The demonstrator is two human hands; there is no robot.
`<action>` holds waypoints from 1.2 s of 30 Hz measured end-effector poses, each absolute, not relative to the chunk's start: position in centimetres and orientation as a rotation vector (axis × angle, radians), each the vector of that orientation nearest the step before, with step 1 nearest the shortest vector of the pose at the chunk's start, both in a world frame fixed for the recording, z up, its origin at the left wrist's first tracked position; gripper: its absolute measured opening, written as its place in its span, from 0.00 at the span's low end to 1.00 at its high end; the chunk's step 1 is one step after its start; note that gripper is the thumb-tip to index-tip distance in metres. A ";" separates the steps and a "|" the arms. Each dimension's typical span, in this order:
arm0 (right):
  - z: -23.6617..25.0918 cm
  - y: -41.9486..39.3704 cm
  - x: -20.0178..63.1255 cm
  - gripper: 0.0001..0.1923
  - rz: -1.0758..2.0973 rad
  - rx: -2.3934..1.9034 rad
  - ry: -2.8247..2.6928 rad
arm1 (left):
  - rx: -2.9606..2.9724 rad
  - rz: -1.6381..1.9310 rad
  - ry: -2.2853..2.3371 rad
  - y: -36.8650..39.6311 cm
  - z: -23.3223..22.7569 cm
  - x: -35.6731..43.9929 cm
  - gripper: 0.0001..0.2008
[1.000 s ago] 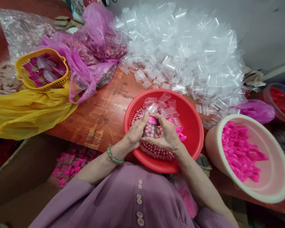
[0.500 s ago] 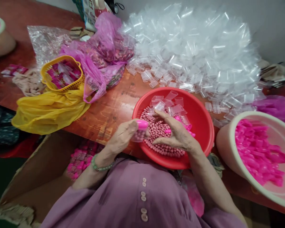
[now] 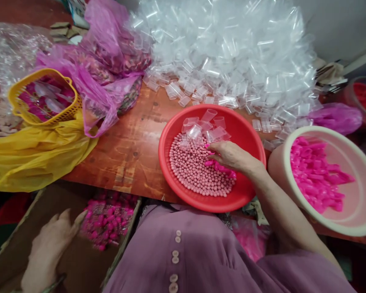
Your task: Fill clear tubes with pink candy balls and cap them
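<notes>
My left hand (image 3: 53,240) is low over the cardboard box (image 3: 82,268), slightly blurred. Its fingers are apart and nothing is in them. Beside it in the box lies a heap of filled containers (image 3: 108,217) with pink caps and beads. My right hand (image 3: 230,155) reaches into the red basin (image 3: 253,134), its fingers closed around a bright pink plastic cap (image 3: 208,146). More pink caps (image 3: 221,167) lie just under that hand. Pink beads (image 3: 198,175) cover the basin's floor, and several clear plastic tubes (image 3: 195,131) rest on them at the far side.
Behind the basin rises a big pile of clear tubes (image 3: 232,53). A pale bucket (image 3: 360,162) of pink caps stands at the right. Leftward are a yellow basket (image 3: 42,118) with packets, a yellow bag (image 3: 36,156) and purple plastic bags (image 3: 103,28).
My left hand has gone from the basin's edge down to the box, and the filled container has left it. My right hand has closed on a pink cap. The view has shifted.
</notes>
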State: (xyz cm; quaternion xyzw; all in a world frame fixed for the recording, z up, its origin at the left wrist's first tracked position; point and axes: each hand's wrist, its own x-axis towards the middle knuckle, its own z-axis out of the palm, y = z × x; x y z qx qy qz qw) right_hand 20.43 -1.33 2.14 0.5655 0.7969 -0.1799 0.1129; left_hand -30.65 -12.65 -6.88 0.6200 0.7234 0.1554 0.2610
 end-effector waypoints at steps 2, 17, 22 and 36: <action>2.1 -0.6 19.5 0.08 -0.522 1.630 2.343 | 1.607 0.251 2.177 -11.7 -5.5 -28.5 0.15; -0.6 3.3 14.3 0.10 -0.542 1.586 2.554 | 1.960 0.992 1.159 -2.9 0.7 -8.8 0.11; 0.2 2.6 17.1 0.16 -1.438 2.013 2.562 | 1.960 1.006 1.119 -1.9 0.3 -6.7 0.11; -3.8 0.3 15.2 0.11 -1.599 1.815 1.989 | 2.103 1.465 1.065 -1.5 -4.2 -3.9 0.10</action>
